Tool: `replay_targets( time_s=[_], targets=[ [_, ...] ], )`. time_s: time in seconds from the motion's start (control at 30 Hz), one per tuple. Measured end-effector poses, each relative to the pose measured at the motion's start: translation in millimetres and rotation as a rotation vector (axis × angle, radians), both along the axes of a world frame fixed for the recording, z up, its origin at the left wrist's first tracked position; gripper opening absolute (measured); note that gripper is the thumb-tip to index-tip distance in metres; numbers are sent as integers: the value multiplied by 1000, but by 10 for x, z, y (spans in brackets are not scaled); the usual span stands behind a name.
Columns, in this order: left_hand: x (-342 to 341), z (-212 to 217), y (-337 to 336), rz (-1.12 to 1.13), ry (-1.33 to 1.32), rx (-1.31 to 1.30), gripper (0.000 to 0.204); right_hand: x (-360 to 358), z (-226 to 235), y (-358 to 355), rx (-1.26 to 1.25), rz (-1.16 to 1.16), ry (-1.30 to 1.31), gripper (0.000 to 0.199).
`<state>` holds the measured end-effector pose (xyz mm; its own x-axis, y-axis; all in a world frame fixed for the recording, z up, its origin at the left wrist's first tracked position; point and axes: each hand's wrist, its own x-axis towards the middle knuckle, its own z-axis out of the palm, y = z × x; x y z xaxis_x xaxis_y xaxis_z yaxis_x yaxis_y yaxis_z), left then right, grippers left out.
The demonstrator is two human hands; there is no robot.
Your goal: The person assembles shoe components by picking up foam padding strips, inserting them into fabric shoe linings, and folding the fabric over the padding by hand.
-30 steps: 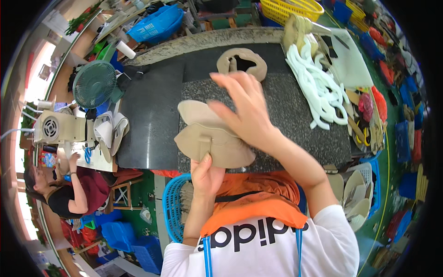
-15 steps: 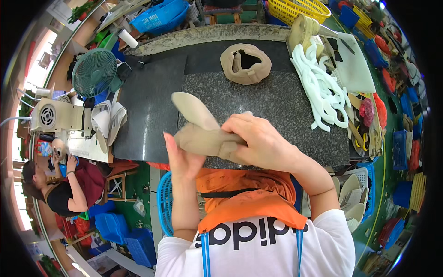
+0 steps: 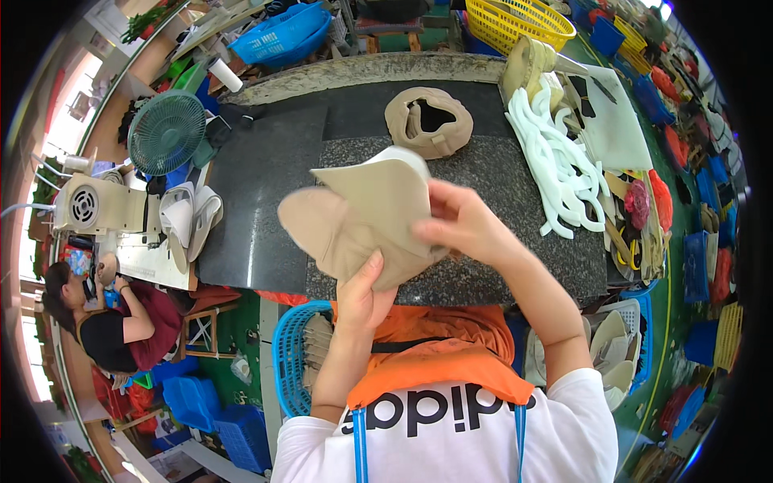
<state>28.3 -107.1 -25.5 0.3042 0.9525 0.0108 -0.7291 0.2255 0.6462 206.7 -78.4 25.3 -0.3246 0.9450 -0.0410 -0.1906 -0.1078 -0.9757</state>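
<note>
My left hand (image 3: 364, 299) grips a beige cloth cap (image 3: 366, 256) from below, thumb pressed on top, above the near edge of the dark worktable. The cap's rounded brim (image 3: 310, 225) points left. A smooth, stiff beige flap (image 3: 385, 191) with a pale, blurred upper edge stands over the cap's crown; whether it is a separate piece I cannot tell. At the flap's right edge my right hand (image 3: 459, 221) is closed, thumb and fingers pinching it. Another beige cap (image 3: 429, 122) lies farther back on the table, its opening showing.
White foam-like strips (image 3: 555, 161) are heaped at the table's right. A blue basket (image 3: 291, 346) holding beige pieces stands below left. On the left are a green fan (image 3: 167, 133), a sewing machine (image 3: 101, 201) and a seated person (image 3: 121, 322). Yellow-handled scissors (image 3: 634, 253) lie at right.
The cap has been turned and spread, and the stiff flap now stands up over it. My left hand has closed on the cap's near side; my right hand has shifted slightly right.
</note>
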Motion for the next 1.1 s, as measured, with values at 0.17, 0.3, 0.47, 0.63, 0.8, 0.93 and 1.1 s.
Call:
replay_targets(
  time_s=[0.17,0.3,0.47,0.63,0.8,0.93,1.1],
  targets=[
    [-4,-94,-34,30,-35,25,68,-88,-219,163,-85,-182,101,17],
    [-166,-146,77,-126,-65,110,71,-287,-554,275,128,-109,-57,16],
    [-225,-83,99,-16,-87,19,62,-130,-418,293,-71,-49,157,19],
    [-189,-85,74,-20,-160,-118,61,-64,-354,253,70,113,-36,38],
    [-128,-35,102,37,-179,-109,48,-330,-386,168,635,-670,-588,48],
    [-173,7,60,87,-326,-143,46,-279,-411,-61,1002,-420,-657,40],
    [-131,91,-35,103,-344,-112,47,-298,-400,-17,1087,-424,-671,32]
  ],
)
